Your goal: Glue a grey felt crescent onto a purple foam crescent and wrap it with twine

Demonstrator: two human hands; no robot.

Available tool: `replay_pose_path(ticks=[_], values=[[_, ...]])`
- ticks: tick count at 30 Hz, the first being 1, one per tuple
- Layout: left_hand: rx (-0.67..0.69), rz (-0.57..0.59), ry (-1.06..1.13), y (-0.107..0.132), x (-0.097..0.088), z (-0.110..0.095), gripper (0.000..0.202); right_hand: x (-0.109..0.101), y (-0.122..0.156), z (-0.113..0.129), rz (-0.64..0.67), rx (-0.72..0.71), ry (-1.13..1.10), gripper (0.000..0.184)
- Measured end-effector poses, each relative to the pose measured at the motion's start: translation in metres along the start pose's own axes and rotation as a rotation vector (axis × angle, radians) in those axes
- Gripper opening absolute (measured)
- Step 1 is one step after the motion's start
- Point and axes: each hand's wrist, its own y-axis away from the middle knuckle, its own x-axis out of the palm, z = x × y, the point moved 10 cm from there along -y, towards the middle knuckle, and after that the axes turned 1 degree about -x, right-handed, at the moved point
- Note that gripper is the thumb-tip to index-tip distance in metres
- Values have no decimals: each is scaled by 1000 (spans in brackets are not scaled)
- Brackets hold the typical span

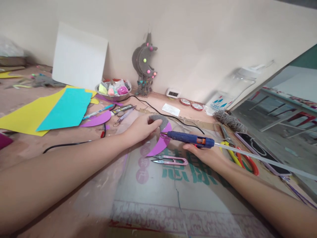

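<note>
My left hand pinches a grey felt piece and presses it onto a purple crescent of foam lying on the work sheet. My right hand is closed round a blue glue gun. Its nozzle points left and touches the crescent just below the grey piece. A clear glue stick juts out of the gun's back toward the right. Pink thread snips lie just in front of the crescent.
Yellow and teal foam sheets, a pen and another purple crescent lie at left. A metal bowl of coloured bits, a hanging moon craft, a white board and a plastic jar line the wall. Scissors, twine and a phone sit at right.
</note>
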Motion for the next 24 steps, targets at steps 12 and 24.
replay_pose_path(ticks=[12,24], values=[[-11,-9,-22,0,0,-1,28,-2,0,-4,-29,25,36,33],[-3,-39,-84,0,-4,-5,24,0,-2,1,-18,-6,65,26]])
